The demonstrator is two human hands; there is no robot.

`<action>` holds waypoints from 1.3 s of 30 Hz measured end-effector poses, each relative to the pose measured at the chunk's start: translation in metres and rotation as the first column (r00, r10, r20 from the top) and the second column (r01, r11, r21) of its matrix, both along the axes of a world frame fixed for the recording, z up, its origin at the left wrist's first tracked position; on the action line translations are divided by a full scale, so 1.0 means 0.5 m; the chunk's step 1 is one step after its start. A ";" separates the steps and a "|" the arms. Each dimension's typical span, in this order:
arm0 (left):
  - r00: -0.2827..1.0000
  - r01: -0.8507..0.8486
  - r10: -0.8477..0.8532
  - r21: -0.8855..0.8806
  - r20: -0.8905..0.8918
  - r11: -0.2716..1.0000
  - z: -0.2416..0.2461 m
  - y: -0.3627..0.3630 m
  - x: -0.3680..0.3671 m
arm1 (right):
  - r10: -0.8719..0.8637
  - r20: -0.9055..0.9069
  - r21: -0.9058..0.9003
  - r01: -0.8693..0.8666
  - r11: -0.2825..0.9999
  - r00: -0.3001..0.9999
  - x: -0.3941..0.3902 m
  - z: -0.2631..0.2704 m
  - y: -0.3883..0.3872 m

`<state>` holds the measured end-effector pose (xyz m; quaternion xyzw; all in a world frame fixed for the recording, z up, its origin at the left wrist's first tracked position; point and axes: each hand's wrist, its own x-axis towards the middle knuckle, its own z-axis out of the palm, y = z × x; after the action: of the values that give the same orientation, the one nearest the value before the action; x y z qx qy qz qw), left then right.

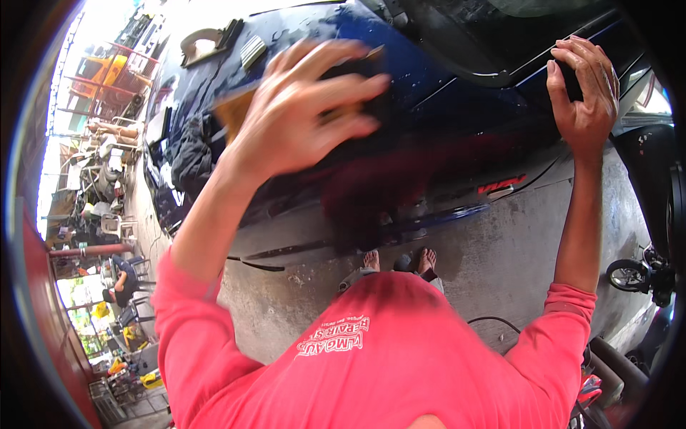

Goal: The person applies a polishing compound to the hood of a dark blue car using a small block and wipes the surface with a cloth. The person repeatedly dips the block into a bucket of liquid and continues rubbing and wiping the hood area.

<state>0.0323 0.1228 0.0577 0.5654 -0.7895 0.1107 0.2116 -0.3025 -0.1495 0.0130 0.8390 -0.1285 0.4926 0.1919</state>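
My left hand [308,107], blurred, is over the wet dark blue car body panel [348,32]. Under its palm and fingers is a brown-backed sheet [234,111], apparently sandpaper, with a dark part between the fingers that I cannot make out. Over at the right, my right hand [587,96] holds nothing; its fingers are bent and a little apart, against the car's side below the window, and whitish residue marks its skin. Further up the panel lie a hand sanding block with a looped handle [211,42] and a small ribbed block [253,51]. A dark crumpled cloth [190,153] lies nearer my left forearm.
Below the car is concrete floor [289,305], where my bare feet stand. A thin dark hose or cable [493,320] runs behind me. A motorcycle wheel [626,275] is at the right. Leftward are a white plastic chair [115,226], a seated person [122,281] and cluttered parts.
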 end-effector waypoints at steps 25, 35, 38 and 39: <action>0.980 -0.180 0.179 -0.005 -0.083 0.984 -0.074 0.231 -0.059 | -0.016 0.037 0.109 0.012 0.994 0.999 0.049 0.031 0.055; 0.857 -0.365 0.332 -0.009 -0.395 0.931 -0.151 0.433 -0.074 | 0.137 -0.297 0.257 -0.060 0.965 0.945 0.227 -0.087 0.347; 0.856 -0.371 0.314 -0.063 -0.411 0.927 -0.146 0.461 -0.067 | 0.136 -0.291 0.275 -0.054 0.960 0.947 0.203 -0.096 0.368; 0.842 -0.390 0.346 -0.025 -0.415 0.920 -0.144 0.466 -0.066 | 0.137 -0.292 0.280 -0.052 0.959 0.947 0.197 -0.094 0.372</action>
<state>-0.0005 0.3557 -0.0143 0.7046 -0.5982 0.0733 0.3746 -0.2038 0.0367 -0.0342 0.9291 -0.1218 0.3422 0.0700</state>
